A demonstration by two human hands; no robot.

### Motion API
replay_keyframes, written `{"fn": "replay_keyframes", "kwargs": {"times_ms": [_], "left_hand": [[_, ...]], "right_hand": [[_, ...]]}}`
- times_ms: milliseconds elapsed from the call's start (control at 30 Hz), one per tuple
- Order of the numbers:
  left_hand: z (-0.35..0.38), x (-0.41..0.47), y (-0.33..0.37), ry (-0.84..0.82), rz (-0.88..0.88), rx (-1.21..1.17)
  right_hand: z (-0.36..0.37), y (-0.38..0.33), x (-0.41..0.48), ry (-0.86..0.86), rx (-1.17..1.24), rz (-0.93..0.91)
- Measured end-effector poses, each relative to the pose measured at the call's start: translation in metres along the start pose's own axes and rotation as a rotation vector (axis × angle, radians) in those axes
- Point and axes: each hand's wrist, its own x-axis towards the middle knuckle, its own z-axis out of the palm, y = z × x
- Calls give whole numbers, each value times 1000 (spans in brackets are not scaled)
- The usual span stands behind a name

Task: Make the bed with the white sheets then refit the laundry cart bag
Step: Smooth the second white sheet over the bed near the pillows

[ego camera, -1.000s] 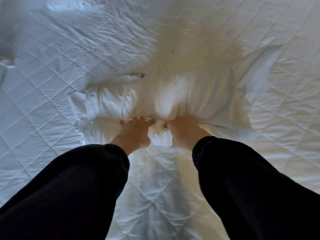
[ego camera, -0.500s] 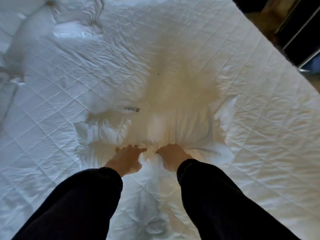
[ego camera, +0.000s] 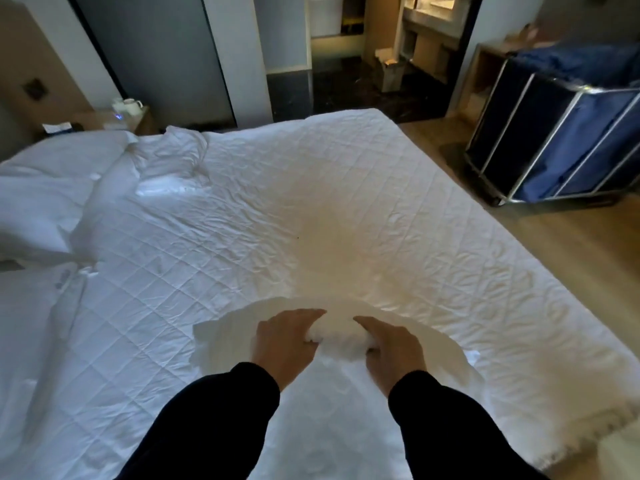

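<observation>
1. The white sheet [ego camera: 334, 332] sits as a bunched bundle at the near middle of the bed, gathered between both hands just over the quilted mattress pad [ego camera: 242, 220].
2. The left hand [ego camera: 287, 341] digs curled fingers into the bunch from the left and the right hand [ego camera: 391, 351] does the same from the right. Both clench cloth, close together with the wad between them.
3. Likely trouble: the hands hold a thick wad, not a clear hem. A throw from here could open the sheet twisted or lopsided, so that one side falls short. A loose layer could also slip out of the grip and drop in a heap on the near part of the bed.
4. The bundle's long axis runs left to right, along the near edge. Flat flaps fan out past each wrist, and the rounded fold bulges toward the far side. Which edge is the hem cannot be told.
5. A heap of white bedding [ego camera: 45, 195] lies on the far left of the bed.
6. Well apart, on the floor at the far right, stands the laundry cart [ego camera: 512, 109] with its blue bag [ego camera: 602, 133]. Blur hides how the bag sits on the frame.
</observation>
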Motion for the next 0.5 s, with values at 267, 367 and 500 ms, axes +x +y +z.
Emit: {"fn": "replay_keyframes", "kwargs": {"times_ms": [267, 367, 500], "left_hand": [[-62, -28, 102, 101, 356, -234], [-83, -33, 146, 46, 520, -269], [-91, -37, 184, -141, 519, -298]], "right_hand": [[-93, 1, -123, 387, 250, 298], [-122, 9, -151, 447, 195, 372], [-150, 17, -187, 495, 180, 429]]}}
